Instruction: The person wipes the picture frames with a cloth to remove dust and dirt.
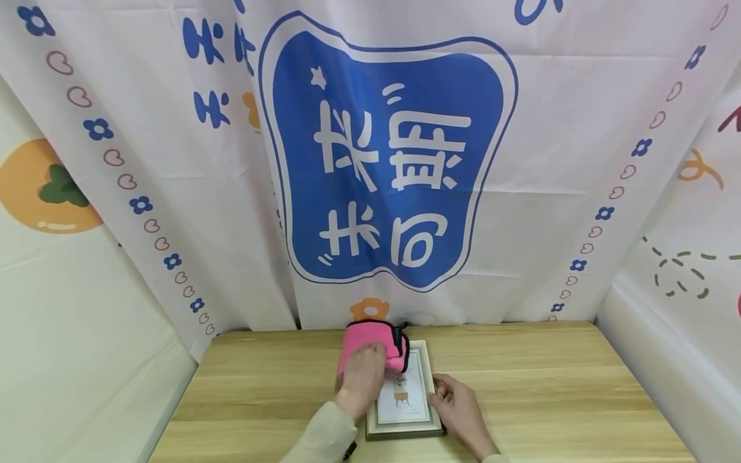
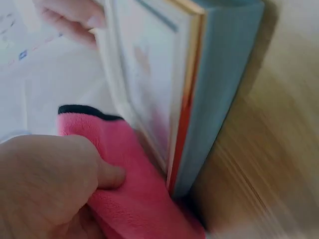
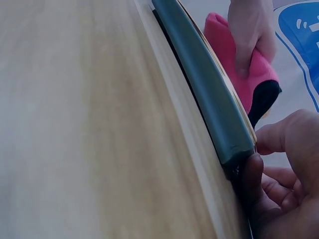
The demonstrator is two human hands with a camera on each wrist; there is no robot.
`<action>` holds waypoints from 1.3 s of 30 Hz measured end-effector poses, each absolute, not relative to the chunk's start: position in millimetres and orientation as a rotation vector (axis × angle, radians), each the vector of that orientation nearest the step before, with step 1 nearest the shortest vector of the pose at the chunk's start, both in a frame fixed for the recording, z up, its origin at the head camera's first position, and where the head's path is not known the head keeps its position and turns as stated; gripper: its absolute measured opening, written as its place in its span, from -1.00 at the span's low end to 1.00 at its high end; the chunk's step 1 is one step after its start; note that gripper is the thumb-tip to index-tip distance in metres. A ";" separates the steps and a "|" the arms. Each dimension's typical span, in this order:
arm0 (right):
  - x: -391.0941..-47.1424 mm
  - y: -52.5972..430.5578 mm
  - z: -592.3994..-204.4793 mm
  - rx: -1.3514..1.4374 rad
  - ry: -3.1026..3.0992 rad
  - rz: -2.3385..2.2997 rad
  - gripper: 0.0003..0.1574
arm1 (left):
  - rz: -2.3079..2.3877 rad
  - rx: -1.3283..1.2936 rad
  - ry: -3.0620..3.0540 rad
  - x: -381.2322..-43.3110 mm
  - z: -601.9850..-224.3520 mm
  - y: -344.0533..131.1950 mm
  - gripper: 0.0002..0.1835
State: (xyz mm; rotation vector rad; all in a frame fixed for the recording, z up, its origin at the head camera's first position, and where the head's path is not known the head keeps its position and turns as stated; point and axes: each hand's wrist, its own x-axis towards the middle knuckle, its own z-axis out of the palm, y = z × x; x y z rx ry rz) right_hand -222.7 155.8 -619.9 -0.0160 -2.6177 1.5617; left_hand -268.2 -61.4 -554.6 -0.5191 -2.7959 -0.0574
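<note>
On our wood-grain worktop (image 1: 550,386), our left hand (image 1: 361,378) grips a pink cloth (image 1: 370,333), apparently wiping the picture frame (image 1: 404,402) our right hand (image 1: 461,406) pinches; the next stroke needs steadiness.

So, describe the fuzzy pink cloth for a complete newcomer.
On the wood-grain table, find the pale rectangular picture frame. Over its far left corner, the left hand holds the cloth. Unlike the frame, it is bright pink and edged in black.
</note>
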 end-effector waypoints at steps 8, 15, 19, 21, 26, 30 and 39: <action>-220.2 157.6 -620.6 -0.015 -2.633 1.546 -0.47 | -0.656 -0.329 -2.718 -282.7 -552.7 -79.4 -0.66; -221.3 153.1 -622.2 -0.011 -2.611 1.580 -0.49 | -0.652 -0.341 -2.743 -285.5 -566.2 -59.2 -0.58; -222.2 151.1 -622.5 0.010 -2.624 1.563 -0.48 | -0.458 -0.408 -2.756 -284.4 -573.6 -48.7 -0.54; -222.7 151.4 -621.8 0.013 -2.623 1.554 -0.48 | -0.384 -0.425 -2.745 -284.7 -574.5 -43.8 -0.52; -223.3 154.0 -619.0 0.010 -2.622 1.544 -0.47 | -0.333 -0.448 -2.778 -284.8 -573.3 -29.5 -0.51; -224.1 155.2 -618.2 0.020 -2.632 1.525 -0.47 | -0.337 -0.478 -2.828 -284.0 -572.4 -16.7 -0.42; -224.6 156.1 -619.1 0.005 -2.639 1.507 -0.49 | -0.400 -0.552 -2.837 -286.0 -571.2 9.3 -0.48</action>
